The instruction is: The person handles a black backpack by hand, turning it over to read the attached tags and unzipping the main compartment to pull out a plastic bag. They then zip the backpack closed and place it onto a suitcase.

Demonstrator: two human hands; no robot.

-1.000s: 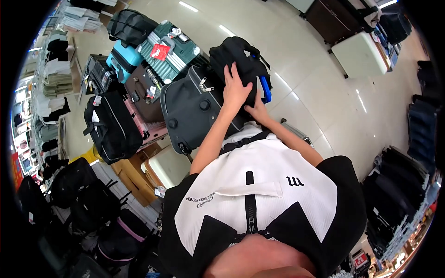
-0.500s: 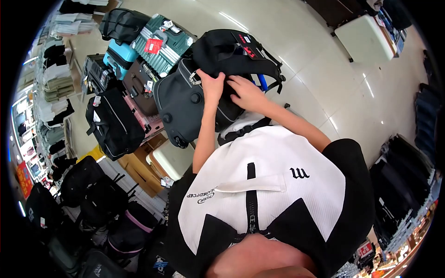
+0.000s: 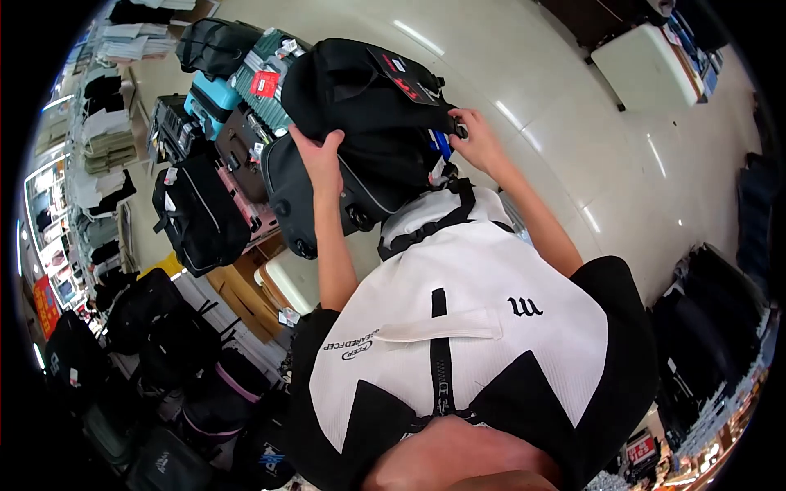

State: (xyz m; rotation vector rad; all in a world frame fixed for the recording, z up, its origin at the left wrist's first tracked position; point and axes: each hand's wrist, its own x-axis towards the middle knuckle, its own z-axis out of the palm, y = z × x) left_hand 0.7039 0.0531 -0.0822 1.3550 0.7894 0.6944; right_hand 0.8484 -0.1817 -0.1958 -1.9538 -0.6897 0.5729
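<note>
A black backpack (image 3: 352, 82) with a black and red hang tag (image 3: 403, 78) lies on top of a dark wheeled bag (image 3: 288, 184). My left hand (image 3: 321, 159) is at the backpack's lower left edge, thumb and index finger apart, fingertips partly hidden against the black fabric. On the right, my right hand (image 3: 476, 141) pinches the end of the backpack near a buckle. Something blue (image 3: 440, 144) shows below that end. A white bag with black straps (image 3: 446, 211) sits against my front.
Left of the bags stand a teal suitcase (image 3: 260, 86), a light blue case (image 3: 211, 100) and a black duffel bag (image 3: 201, 214). Several black backpacks (image 3: 176, 344) fill the lower left. A pale suitcase (image 3: 647, 69) is at the upper right, dark clothes (image 3: 708, 327) at the right.
The black backpack has shifted left over the wheeled bag and lies more spread out. My hands have moved apart, the left one leftward and the right one to the backpack's right end.
</note>
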